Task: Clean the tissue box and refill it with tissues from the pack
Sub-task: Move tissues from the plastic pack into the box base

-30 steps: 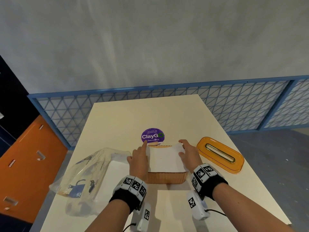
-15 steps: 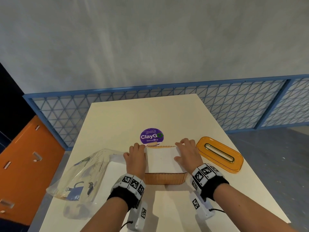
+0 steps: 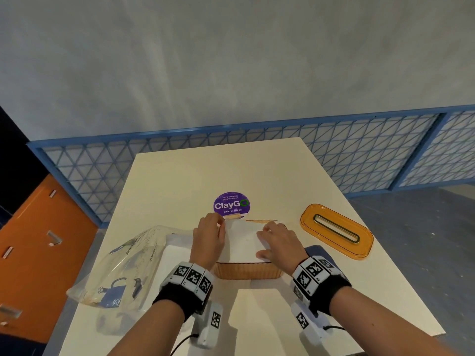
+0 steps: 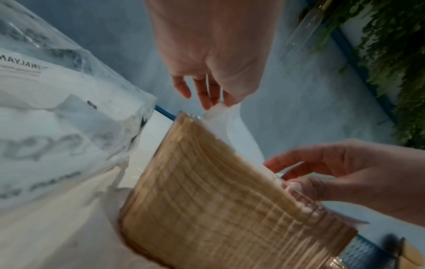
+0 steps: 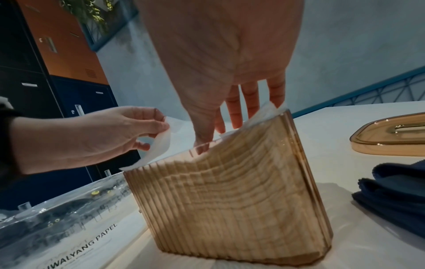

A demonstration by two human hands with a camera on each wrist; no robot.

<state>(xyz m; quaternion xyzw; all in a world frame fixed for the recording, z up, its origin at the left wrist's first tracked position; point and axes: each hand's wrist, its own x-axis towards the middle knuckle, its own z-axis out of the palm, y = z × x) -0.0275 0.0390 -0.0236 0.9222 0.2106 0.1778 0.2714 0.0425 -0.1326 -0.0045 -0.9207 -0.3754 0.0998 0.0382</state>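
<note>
tissue box (image 3: 246,271) stands lidless on the worktop (image 3: 257,170), tissues (image 3: 243,240) proud of its rim. left hand (image 3: 208,240) pinches a tissue edge; right hand (image 3: 279,244), fingers straight, presses the stack. risk: pinched sheet may tear or drag out. only the right wrist view shows the blue cloth (image 5: 395,193); head view shows the lid (image 3: 336,233).

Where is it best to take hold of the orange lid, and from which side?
By judgement: pinch the long rim of the lid from above with the right hand. It lies flat on the table, right of the box, nothing on it.
</note>
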